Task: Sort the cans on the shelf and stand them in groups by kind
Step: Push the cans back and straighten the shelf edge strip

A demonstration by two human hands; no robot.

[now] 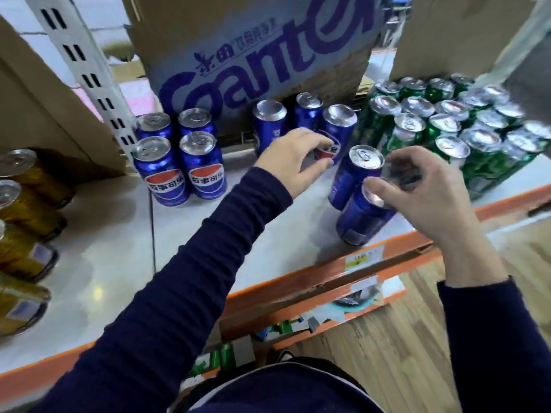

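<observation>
Pale shelf (pixel 98 234) with an orange front lip, cardboard cartons standing along the back. At the far left edge a column of gold cans (pixel 21 198) stands together, partly cut off by the frame. Next, four blue cans (pixel 179 165) form a tidy square, logos facing out. Further along, against the printed carton (pixel 253 61), three more blue ones stand in a loose row. The left hand (pixel 293 158) reaches to the rightmost of these, the logo can (pixel 343 126), with fingers and thumb curled about its lower side and the logo showing between them; it appears to grip it. Just right, near the shelf lip, stands a front pair of blue cans (pixel 356 186). The right hand (pixel 417 192) hovers over the pair, thumb on the nearer lid and fingers loosely bent and blurred; whether it has hold cannot be told. At the far right the green cans (pixel 441 126) are already massed in a block. Judgement: gold and green are settled, and the step in hand is gathering the scattered blue cans. The next move calls for carrying them leftward and standing them upright beside the square of four, without knocking its neighbours
</observation>
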